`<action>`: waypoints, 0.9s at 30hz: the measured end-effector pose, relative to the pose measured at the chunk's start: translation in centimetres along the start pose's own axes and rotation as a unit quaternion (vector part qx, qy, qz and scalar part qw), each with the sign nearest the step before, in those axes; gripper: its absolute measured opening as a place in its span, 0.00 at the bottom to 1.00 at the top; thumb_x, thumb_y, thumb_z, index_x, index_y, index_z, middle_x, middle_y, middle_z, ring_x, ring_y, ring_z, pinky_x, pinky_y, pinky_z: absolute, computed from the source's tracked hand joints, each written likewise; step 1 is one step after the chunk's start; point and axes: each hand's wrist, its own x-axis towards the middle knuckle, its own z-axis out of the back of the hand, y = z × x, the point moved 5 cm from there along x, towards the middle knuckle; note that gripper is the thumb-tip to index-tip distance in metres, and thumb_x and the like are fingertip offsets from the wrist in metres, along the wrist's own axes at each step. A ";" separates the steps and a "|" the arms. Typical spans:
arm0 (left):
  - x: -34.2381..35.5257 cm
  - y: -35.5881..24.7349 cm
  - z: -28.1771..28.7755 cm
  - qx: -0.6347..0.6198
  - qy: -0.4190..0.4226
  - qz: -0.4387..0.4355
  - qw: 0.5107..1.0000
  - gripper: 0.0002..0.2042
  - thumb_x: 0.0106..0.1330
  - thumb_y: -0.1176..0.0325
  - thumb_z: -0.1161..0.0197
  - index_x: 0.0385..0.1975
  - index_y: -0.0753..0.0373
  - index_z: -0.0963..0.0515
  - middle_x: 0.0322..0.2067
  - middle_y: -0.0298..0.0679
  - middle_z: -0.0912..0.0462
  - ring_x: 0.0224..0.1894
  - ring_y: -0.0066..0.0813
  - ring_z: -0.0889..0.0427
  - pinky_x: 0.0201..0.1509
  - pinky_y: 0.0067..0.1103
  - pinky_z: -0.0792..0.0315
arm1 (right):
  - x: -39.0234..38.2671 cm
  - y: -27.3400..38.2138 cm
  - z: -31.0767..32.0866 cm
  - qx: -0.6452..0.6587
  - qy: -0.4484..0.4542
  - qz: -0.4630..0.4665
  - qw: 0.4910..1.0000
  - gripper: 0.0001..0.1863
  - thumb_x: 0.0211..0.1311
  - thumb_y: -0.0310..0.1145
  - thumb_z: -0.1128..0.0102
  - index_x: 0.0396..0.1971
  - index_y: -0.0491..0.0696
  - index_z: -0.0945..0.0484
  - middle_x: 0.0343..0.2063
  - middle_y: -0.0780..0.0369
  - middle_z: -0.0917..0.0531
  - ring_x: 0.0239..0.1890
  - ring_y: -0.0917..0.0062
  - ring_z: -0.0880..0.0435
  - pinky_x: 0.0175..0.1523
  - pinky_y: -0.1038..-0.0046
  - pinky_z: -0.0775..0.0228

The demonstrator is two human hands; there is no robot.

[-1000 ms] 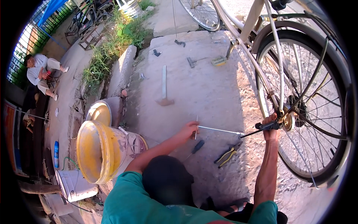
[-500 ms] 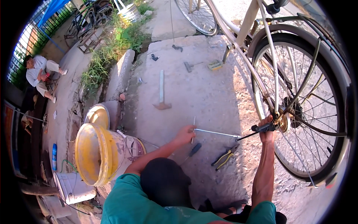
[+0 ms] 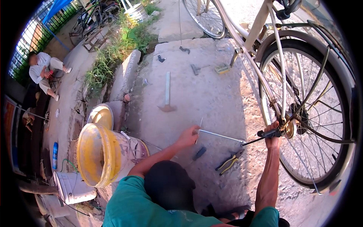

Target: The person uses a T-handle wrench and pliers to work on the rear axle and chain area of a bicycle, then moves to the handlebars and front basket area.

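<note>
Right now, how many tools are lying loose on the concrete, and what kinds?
Hammers: 2, a big one and a small one
Pliers: 1
Screwdrivers: 1
Total: 4

A bucket lies at left, pliers on the ground between the hands, a hammer beyond them, the bicycle wheel at right.
</note>
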 end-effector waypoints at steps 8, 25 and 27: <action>0.0 1.5 0.0 -0.022 -0.003 0.034 0.999 0.22 0.68 0.71 0.38 0.62 0.66 0.26 0.38 0.43 0.13 0.37 0.29 0.15 0.41 0.27 0.20 | -0.3 0.1 -1.1 -0.022 0.039 -0.001 0.999 0.08 0.78 0.37 0.49 0.34 0.56 0.30 0.23 0.73 0.43 0.23 0.85 0.45 0.29 0.77 0.51; 0.1 1.3 -1.5 0.147 0.037 -0.067 0.986 0.17 0.65 0.65 0.33 0.52 0.64 0.19 0.38 0.44 0.14 0.41 0.35 0.15 0.47 0.30 0.21 | -0.1 0.3 -0.4 -0.004 0.030 0.000 1.000 0.08 0.80 0.36 0.50 0.34 0.55 0.31 0.22 0.73 0.43 0.22 0.85 0.45 0.29 0.77 0.51; 0.4 1.0 -1.7 0.147 0.037 -0.065 0.986 0.17 0.65 0.65 0.33 0.51 0.64 0.19 0.38 0.44 0.14 0.41 0.35 0.15 0.47 0.30 0.21 | 0.1 0.3 -0.4 0.000 0.030 0.002 1.000 0.09 0.80 0.36 0.51 0.34 0.55 0.32 0.22 0.73 0.43 0.22 0.85 0.45 0.29 0.77 0.51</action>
